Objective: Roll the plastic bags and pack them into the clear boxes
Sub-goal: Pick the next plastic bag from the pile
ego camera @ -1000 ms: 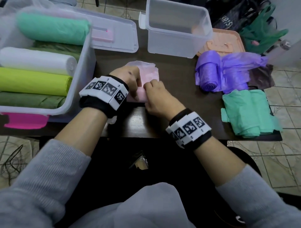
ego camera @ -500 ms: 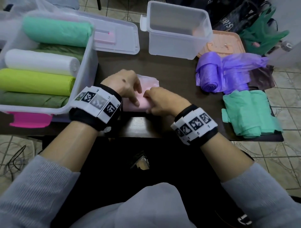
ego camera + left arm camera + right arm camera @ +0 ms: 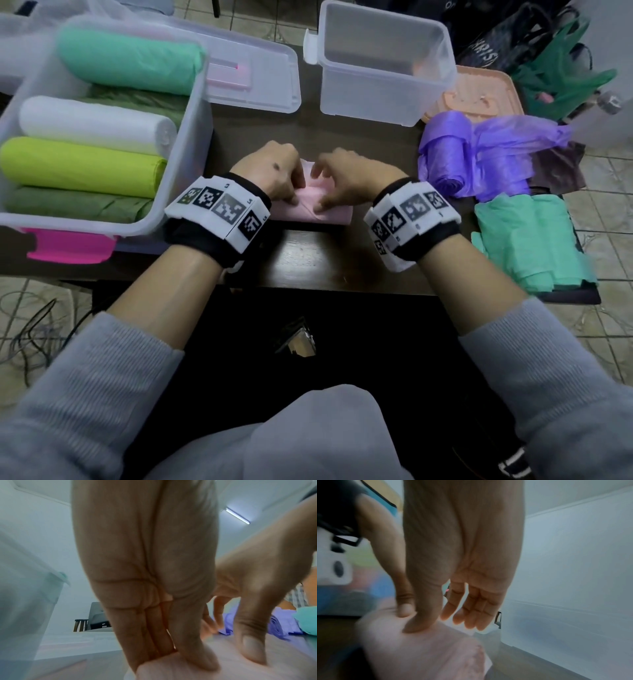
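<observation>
Your pink bag lies as a half-made roll on the dark table, its long axis running left to right, directly under both hands. Your left hand presses its left part, your right hand its right, thumbs on top, fingers over the far side. Neither is nearer. The empty clear box stands beyond, slightly right.
</observation>
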